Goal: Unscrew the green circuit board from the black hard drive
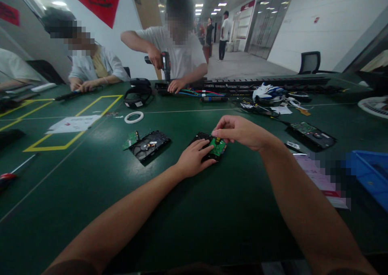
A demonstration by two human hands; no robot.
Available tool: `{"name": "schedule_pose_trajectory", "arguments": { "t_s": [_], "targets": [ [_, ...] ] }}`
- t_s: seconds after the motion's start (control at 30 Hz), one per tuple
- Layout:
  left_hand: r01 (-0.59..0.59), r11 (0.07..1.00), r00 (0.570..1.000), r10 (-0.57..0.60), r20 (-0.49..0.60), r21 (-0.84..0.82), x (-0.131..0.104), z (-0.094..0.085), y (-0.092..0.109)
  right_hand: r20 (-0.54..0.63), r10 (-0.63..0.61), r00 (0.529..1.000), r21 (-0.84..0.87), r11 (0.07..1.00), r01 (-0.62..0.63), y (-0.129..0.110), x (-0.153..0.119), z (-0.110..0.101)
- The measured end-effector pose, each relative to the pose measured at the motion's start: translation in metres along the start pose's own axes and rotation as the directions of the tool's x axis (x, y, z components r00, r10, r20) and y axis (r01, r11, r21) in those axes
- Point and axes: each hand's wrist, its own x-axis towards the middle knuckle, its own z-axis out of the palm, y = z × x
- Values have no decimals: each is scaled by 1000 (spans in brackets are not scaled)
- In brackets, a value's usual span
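A black hard drive (200,136) with a green circuit board (218,147) lies on the table in front of me. My left hand (195,158) rests on it, fingers spread over its top and thumb along the near edge. Above the board, my right hand (239,130) pinches a short screwdriver (218,140) with a dark and yellow handle, held upright. Its tip is too small to make out against the board. To the left lies a second hard drive (151,145), with a loose green circuit board (132,140) at its left end.
Another hard drive (313,135) lies at right, near a blue bin (371,178) and a pink sheet (321,174). A white tape roll (133,117) sits farther back. Across the green table (242,218), a co-worker holds a power drill (165,65) beside cables; another person sits left.
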Motion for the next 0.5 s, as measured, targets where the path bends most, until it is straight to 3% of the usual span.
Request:
{"name": "schedule_pose_trajectory", "arguments": {
  "t_s": [0.23, 0.5],
  "targets": [
    [-6, 1000, 1000, 6, -12, -18, -1, 2, -3, 55, -5, 998, 33, 999, 3, -2, 1, 2],
    [-12, 1000, 1000, 12, -22, -16, -1, 2, -3, -11, -35, 999, -68, 997, 35, 0, 2, 3]
  ]
}}
